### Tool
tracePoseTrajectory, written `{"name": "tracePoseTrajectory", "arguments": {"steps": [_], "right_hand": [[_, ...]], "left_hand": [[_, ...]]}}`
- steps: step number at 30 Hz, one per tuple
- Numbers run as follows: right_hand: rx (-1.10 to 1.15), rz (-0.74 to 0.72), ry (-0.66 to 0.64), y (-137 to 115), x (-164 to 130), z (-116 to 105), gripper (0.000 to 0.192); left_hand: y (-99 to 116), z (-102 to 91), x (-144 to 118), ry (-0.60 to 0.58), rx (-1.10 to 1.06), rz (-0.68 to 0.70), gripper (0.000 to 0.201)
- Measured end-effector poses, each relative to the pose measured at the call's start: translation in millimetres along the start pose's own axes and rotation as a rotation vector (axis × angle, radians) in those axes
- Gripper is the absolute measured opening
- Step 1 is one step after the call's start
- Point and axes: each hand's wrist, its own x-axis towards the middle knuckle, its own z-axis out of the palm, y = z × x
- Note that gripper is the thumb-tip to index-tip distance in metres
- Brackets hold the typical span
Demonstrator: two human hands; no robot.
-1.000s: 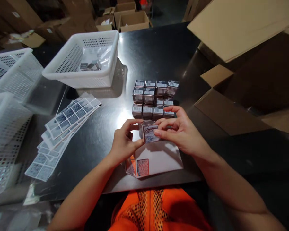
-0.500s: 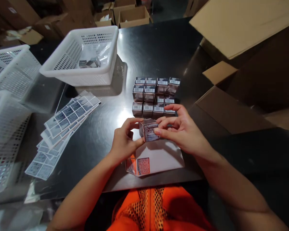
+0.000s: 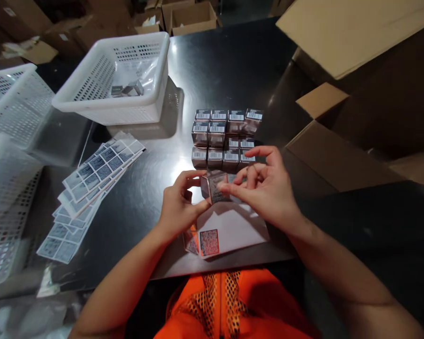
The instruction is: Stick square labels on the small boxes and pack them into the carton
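Note:
My left hand [image 3: 180, 202] pinches a small shiny brown box [image 3: 214, 186] between its thumb and fingers, holding it tilted above the table. The thumb of my right hand [image 3: 265, 186] presses on the printed front of this box, its other fingers curled by the right side. A pale patch shows beside those fingers; I cannot make out what it is. Below both hands lies a white sheet or flat pack [image 3: 238, 228] with a square code [image 3: 209, 242] printed in its corner. Just beyond stand rows of similar small boxes [image 3: 217, 134] with barcode labels upward.
Overlapping sheets of square labels [image 3: 92, 183] lie left on the metal table [image 3: 205, 70]. Behind them stands a white basket [image 3: 127, 110] with a few small boxes and clear plastic inside. More white baskets [image 3: 21, 103] are far left. Large open cartons [image 3: 339, 155] flank the right.
The held box has shifted slightly left and up and turned a little, its front looking browner. My right thumb has slid toward the middle of its face. The view has shifted slightly.

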Motion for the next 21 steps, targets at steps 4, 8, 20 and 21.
{"name": "tracePoseTrajectory", "arguments": {"steps": [4, 8, 20, 21], "right_hand": [[-0.187, -0.295, -0.137, -0.8, -4.1, -6.7, 0.046], [-0.238, -0.601, -0.526, 5.6, -4.2, 0.9, 0.050], [-0.111, -0.223, -0.540, 25.4, -11.5, 24.0, 0.020], [-0.116, -0.200, -0.540, 23.1, -12.1, 22.3, 0.020]], "left_hand": [[3.6, -8.4, 6.5, 0.215, 0.012, -0.048, 0.063], [6.3, -16.1, 14.1, 0.316, -0.074, -0.048, 0.071], [6.0, -16.5, 12.2, 0.393, -0.087, 0.110, 0.067], [5.2, -16.7, 12.6, 0.408, -0.071, 0.085, 0.067]]}}
